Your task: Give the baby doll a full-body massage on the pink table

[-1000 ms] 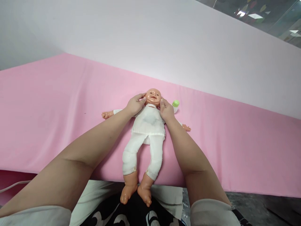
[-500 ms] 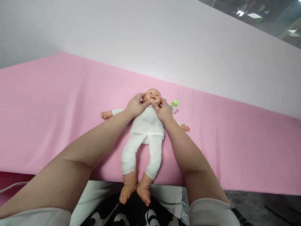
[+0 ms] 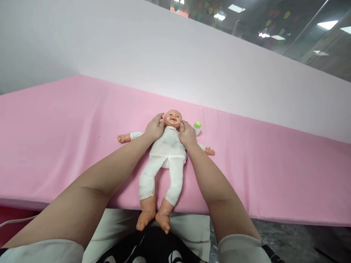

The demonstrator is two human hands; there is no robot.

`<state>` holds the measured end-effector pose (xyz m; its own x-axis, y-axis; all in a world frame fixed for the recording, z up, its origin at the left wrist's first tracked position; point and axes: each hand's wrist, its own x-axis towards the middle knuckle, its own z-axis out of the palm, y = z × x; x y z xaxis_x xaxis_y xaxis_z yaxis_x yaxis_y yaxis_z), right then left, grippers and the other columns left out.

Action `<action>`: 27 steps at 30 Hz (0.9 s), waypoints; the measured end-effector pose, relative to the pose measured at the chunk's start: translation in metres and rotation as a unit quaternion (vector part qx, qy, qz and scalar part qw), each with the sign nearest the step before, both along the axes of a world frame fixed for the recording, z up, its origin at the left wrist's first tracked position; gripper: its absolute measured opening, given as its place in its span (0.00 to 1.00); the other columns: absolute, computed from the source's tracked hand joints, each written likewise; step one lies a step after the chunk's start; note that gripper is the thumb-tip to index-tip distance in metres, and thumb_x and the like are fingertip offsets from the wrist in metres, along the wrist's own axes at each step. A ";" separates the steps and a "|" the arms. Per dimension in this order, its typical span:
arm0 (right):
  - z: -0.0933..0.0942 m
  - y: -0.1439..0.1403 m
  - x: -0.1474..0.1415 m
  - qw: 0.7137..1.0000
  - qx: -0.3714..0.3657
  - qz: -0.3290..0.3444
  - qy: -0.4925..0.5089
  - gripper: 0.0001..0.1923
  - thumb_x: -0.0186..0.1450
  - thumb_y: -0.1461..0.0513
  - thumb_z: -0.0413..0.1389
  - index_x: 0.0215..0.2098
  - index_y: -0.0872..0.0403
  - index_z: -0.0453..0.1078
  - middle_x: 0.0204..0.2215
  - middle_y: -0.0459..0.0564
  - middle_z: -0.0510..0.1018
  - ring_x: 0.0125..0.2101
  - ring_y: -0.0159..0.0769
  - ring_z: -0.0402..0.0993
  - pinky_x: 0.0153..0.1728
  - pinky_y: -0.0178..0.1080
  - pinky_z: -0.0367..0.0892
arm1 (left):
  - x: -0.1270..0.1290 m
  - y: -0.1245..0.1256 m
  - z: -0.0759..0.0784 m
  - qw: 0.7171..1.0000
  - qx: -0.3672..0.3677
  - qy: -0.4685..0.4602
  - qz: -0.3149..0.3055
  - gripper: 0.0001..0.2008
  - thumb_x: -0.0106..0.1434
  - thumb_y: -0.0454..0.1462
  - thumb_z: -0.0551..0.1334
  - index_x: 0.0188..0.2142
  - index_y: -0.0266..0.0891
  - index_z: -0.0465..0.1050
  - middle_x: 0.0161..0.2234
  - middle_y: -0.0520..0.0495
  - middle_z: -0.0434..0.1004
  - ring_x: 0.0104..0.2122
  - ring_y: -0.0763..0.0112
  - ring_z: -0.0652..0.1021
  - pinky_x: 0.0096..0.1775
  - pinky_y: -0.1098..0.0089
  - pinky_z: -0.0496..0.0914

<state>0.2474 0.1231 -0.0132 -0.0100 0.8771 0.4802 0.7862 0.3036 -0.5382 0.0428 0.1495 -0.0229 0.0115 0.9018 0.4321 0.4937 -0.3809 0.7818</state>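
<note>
A pale wall (image 3: 175, 69) stands behind the desk (image 3: 274, 175), whose pink cover spreads widely to both sides. On it, near the front edge in the middle, lies the doll (image 3: 168, 144), face up, arms stretched out to either side and feet reaching past that edge. As far as positioning goes, the doll appears fully laid out: its white trousers (image 3: 176, 175) and white top (image 3: 170, 143) are both on.

The handling centres on the doll's head (image 3: 173, 118), and it looks underway rather than finished, since both hands are up there. The left hand (image 3: 154, 128) is loosely spread along one side of the head, fingers extended, clasping nothing. The right hand (image 3: 188, 133) is partly curled against the opposite side; whether it pinches the ear or only rests there, I cannot tell. How much of this handling remains is not shown.

Smallest is the bottle (image 3: 197, 126), with a green cap (image 3: 197, 124), just beyond the right hand. Neither hand holds it, so it seems to have no part in the present step.
</note>
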 end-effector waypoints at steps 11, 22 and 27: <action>0.006 -0.029 0.063 0.987 0.106 -0.021 -0.119 0.23 0.72 0.62 0.54 0.63 0.58 0.75 0.60 0.62 0.80 0.62 0.52 0.72 0.69 0.56 0.65 | 0.048 -0.057 0.051 0.989 0.006 -0.106 -0.107 0.22 0.73 0.43 0.62 0.63 0.44 0.70 0.53 0.42 0.79 0.48 0.61 0.80 0.53 0.61 0.74; 0.010 -0.022 0.059 0.985 -0.062 -0.041 -0.159 0.39 0.69 0.67 0.53 0.77 0.67 0.52 0.78 0.68 0.53 0.78 0.55 0.47 0.77 0.54 0.50 | 0.143 -0.040 0.081 0.847 -0.370 -0.363 -0.120 0.16 0.73 0.50 0.65 0.40 0.38 0.73 0.33 0.44 0.75 0.33 0.63 0.77 0.40 0.64 0.74; 0.017 -0.024 0.056 0.980 -0.078 -0.047 -0.175 0.41 0.68 0.67 0.55 0.77 0.68 0.51 0.79 0.68 0.50 0.78 0.56 0.47 0.77 0.52 0.50 | 0.141 -0.028 0.075 0.827 -0.392 -0.387 -0.107 0.19 0.72 0.54 0.64 0.41 0.39 0.71 0.34 0.44 0.74 0.34 0.64 0.77 0.40 0.65 0.73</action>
<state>0.3037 0.0991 0.0034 -0.0668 0.9446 0.3215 0.9515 0.1573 -0.2645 0.1843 0.1215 0.0521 0.2014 0.9214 -0.3325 -0.2847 0.3799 0.8801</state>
